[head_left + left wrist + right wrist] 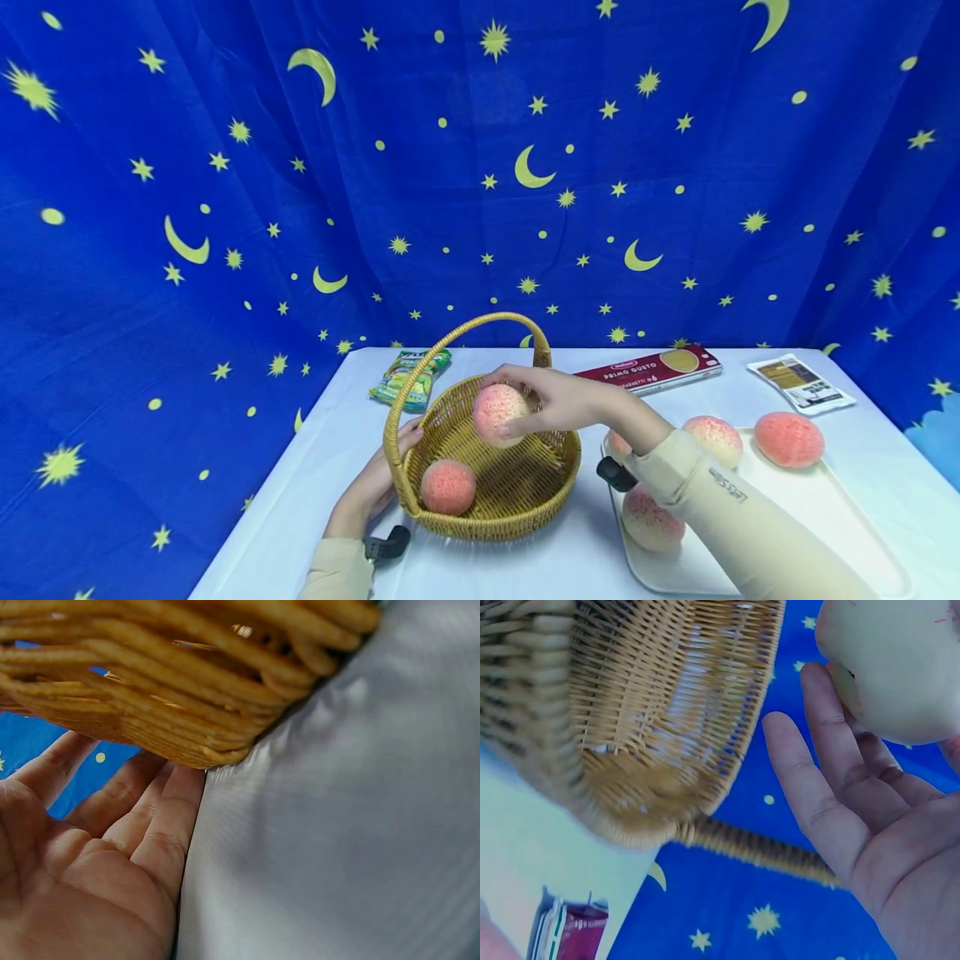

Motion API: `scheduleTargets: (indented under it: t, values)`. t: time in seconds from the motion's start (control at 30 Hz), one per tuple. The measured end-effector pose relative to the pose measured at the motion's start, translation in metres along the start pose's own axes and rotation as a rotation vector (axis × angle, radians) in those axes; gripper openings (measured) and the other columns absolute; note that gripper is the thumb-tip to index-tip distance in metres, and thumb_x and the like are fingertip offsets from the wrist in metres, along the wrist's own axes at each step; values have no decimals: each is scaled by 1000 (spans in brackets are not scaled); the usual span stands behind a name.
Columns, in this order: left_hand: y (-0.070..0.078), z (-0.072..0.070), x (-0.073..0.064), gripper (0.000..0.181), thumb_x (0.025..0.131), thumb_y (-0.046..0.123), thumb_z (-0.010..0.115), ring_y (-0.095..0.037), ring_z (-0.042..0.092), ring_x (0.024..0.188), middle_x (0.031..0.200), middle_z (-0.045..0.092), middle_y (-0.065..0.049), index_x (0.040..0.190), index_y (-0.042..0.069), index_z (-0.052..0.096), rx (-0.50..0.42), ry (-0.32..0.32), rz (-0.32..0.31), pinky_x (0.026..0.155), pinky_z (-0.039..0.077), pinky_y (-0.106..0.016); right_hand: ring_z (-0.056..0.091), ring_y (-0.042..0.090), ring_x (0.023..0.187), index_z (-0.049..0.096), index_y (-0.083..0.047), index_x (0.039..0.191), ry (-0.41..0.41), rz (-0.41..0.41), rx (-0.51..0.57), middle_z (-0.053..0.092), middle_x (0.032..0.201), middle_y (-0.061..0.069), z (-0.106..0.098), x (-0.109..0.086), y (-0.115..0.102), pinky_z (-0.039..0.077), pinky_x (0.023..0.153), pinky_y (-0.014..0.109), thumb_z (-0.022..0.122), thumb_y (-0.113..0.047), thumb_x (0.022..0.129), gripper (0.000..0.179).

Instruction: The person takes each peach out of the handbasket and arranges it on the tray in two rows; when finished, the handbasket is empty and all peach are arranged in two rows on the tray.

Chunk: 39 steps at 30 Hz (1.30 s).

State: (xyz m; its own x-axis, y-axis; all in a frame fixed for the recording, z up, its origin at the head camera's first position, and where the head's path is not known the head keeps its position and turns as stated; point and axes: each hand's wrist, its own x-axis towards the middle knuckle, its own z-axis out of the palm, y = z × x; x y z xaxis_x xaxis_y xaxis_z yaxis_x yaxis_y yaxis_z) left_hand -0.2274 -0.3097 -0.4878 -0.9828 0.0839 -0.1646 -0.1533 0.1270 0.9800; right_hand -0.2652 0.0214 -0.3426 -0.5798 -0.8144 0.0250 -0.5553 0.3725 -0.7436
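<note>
A yellow-brown wicker basket (pixel 498 527) with a tall arched handle stands on the white table. My right hand (pixel 555 402) holds a pink and cream peach (pixel 497 414) above the basket's opening, between thumb and fingers. The right wrist view shows this peach's pale side (pixel 900 667) against the fingers. Inside the basket, near the front left, lies a redder peach (pixel 448 487). My left hand (pixel 378 482) is at the basket's left side; in its wrist view the extended fingers (pixel 161 832) touch the lower outside of the weave.
To the right is a white tray (pixel 795 525) with several peaches, partly hidden by my right forearm. Behind the basket lie a green snack bag (pixel 408 379) and a red spaghetti box (pixel 648 371). A white and brown packet (pixel 801 383) lies at the back right.
</note>
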Motion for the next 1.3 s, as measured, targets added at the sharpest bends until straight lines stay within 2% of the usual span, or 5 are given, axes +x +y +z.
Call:
scheduleTargets:
  t: [0.37, 0.5, 0.7, 1.0, 1.3]
  values:
    - [0, -1, 0, 69, 109, 44, 55, -33, 46, 152, 165, 50, -17, 167, 13, 37, -19, -10, -17, 131, 29, -55, 70, 20, 118, 53, -17, 149, 116, -44, 97, 68, 134, 9, -16, -56, 14, 61, 101, 38, 77, -23, 100, 56]
    - [-2, -1, 1, 70, 108, 46, 56, -34, 44, 154, 165, 49, -16, 167, 14, 37, -19, -4, -28, 132, 27, -56, 70, 13, 118, 53, -16, 149, 176, -39, 85, 71, 132, 7, -17, -78, 24, 59, 102, 34, 78, -22, 99, 56]
    - [-5, -1, 3, 70, 108, 46, 57, -32, 46, 152, 165, 50, -15, 167, 15, 38, -22, 1, -26, 131, 28, -55, 65, 5, 122, 50, -9, 152, 269, -25, 80, 66, 141, 10, -15, -116, 39, 58, 102, 31, 79, -16, 97, 62]
    - [-3, 0, 2, 70, 107, 47, 57, -31, 48, 151, 165, 50, -14, 166, 15, 39, -11, 2, -24, 131, 29, -55, 65, 1, 120, 51, -19, 151, 372, 11, 21, 69, 135, -5, -9, -164, 54, 59, 96, 28, 75, -12, 100, 56]
    - [0, 1, -1, 71, 107, 48, 57, -33, 47, 152, 166, 48, -16, 167, 15, 38, -8, 1, -32, 130, 30, -56, 66, -2, 116, 48, -10, 152, 443, 41, 20, 67, 133, -18, 0, -204, 78, 59, 89, 23, 74, -2, 98, 61]
